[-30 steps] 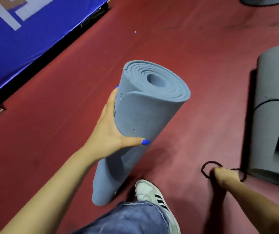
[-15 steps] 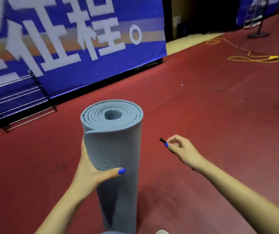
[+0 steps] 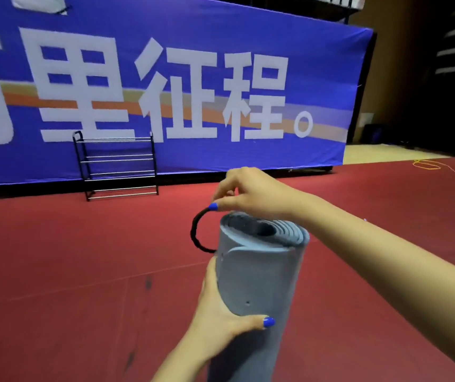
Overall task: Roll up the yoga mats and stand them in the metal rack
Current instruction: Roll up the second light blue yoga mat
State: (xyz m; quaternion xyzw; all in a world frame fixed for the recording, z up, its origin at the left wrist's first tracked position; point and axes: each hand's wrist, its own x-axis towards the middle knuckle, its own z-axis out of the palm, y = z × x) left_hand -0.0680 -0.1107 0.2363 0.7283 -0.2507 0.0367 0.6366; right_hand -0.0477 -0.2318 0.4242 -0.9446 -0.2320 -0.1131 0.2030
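Open red floor (image 3: 55,271) around; left hand (image 3: 221,312) grips upright mat (image 3: 256,285), right hand (image 3: 251,194) pinches band (image 3: 197,232).

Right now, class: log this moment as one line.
left hand: holds rolled mat | right hand: black elastic loop at top | metal rack: empty

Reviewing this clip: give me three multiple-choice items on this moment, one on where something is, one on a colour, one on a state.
1. Where does the black metal tiered rack stand?
A. Against the blue banner
B. Beside the person's feet
C. On a table

2. What colour is the floor?
A. Green
B. Red
C. Grey

3. How is the grey-blue rolled yoga mat?
A. Unrolled flat
B. In the rack
C. Rolled, upright, gripped by the left hand

Answers: 1 A, the rack is at the banner's foot. 2 B, red carpet all around. 3 C, the right hand holds a black elastic loop at its top.
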